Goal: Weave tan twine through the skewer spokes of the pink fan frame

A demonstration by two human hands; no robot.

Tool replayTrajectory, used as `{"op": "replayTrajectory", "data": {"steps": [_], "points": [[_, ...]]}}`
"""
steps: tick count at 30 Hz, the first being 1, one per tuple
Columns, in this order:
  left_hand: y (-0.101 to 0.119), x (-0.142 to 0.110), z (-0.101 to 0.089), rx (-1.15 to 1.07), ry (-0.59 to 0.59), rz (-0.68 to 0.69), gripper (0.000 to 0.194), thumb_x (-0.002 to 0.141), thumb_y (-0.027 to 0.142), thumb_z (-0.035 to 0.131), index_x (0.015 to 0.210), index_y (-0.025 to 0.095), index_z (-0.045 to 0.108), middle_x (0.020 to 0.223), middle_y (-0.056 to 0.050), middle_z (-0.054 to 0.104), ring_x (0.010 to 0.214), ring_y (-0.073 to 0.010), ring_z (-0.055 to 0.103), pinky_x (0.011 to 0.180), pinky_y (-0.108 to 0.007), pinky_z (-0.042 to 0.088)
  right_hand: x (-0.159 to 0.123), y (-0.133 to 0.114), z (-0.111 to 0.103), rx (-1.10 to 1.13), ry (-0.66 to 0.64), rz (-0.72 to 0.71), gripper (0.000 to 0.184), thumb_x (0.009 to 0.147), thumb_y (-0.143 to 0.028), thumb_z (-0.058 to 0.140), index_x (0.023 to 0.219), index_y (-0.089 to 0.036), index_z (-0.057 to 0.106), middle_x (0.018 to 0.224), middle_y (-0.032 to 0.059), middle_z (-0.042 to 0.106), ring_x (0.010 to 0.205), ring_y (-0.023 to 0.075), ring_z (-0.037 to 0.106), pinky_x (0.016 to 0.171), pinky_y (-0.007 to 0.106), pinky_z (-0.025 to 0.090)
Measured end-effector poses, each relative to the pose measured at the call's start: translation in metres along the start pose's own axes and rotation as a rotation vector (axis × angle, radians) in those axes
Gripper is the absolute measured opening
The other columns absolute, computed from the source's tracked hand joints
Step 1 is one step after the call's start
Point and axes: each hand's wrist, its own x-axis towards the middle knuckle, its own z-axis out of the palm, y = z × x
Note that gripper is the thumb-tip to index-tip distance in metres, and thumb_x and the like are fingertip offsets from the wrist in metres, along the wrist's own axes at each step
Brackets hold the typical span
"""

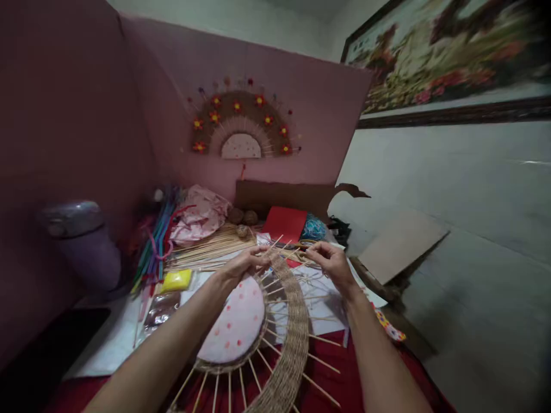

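One woven arc point(298, 312); convex rightward

At the bottom centre, the curved band point(298, 310) was coarse, ridged plant-fibre twine with a matt finish, crossed by thin sticks point(322, 392) of smooth pale wood. The dotted panel point(235, 321) inside it looked like soft, matt cloth. At mid-left, the yellow packet point(177, 280) had a plastic look, and the pink fabric point(202, 212) above it was crumpled. The red sheet point(284, 223) near the centre appeared smooth and matt; at the right, the pale wall point(482, 172) shone faintly like glazed tile.
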Motion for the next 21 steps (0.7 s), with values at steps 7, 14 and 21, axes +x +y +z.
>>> {"op": "replayTrajectory", "data": {"steps": [7, 14, 21], "points": [[-0.002, 0.0, 0.003, -0.006, -0.095, 0.034, 0.046, 0.059, 0.005, 0.07, 0.103, 0.011, 0.06, 0.073, -0.002, 0.063, 0.054, -0.0069, 0.056, 0.048, -0.015, 0.04, 0.01, 0.01, -0.001, -0.01, 0.179, -0.059, 0.027, 0.07, -0.042, 0.061, 0.068, -0.015, 0.059, 0.062, 0.0015, 0.058, 0.054, 0.0119, 0.05, 0.049, 0.023, 0.039], [0.0, -0.004, 0.011, -0.031, -0.148, 0.004, 0.046, 0.063, 0.004, 0.068, 0.107, 0.012, 0.058, 0.078, -0.004, 0.064, 0.056, -0.0081, 0.058, 0.048, -0.015, 0.043, 0.015, 0.022, -0.004, -0.025, 0.268, -0.019, 0.03, 0.066, -0.045, 0.063, 0.067, -0.015, 0.06, 0.06, 0.0006, 0.056, 0.055, 0.0116, 0.047, 0.051, 0.024, 0.037], [0.008, -0.008, 0.007, -0.14, -0.044, 0.041, 0.038, 0.062, -0.001, 0.064, 0.099, 0.011, 0.06, 0.075, -0.004, 0.064, 0.06, -0.0086, 0.06, 0.057, -0.015, 0.047, 0.006, 0.018, -0.002, 0.105, -0.11, 0.243, 0.025, 0.064, -0.04, 0.067, 0.068, -0.016, 0.059, 0.049, -0.0059, 0.045, 0.036, 0.0039, 0.028, 0.035, 0.02, 0.018]]}}
